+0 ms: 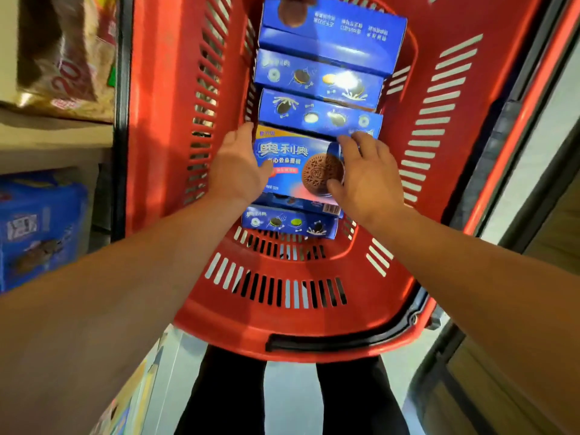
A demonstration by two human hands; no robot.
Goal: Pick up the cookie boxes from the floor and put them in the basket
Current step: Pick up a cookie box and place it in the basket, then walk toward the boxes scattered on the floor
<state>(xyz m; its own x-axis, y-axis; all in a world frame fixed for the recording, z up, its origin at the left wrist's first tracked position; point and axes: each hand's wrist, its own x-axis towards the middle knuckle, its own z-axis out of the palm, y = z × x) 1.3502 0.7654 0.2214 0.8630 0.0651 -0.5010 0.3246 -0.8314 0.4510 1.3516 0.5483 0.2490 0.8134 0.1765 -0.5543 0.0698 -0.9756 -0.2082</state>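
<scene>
cookie boxes in basket, hands either side

Single head cam on me, wide-angle, looks steeply down and forward past my forearms into the red basket close below, my left hand and right hand near frame centre, edges bent.
</scene>
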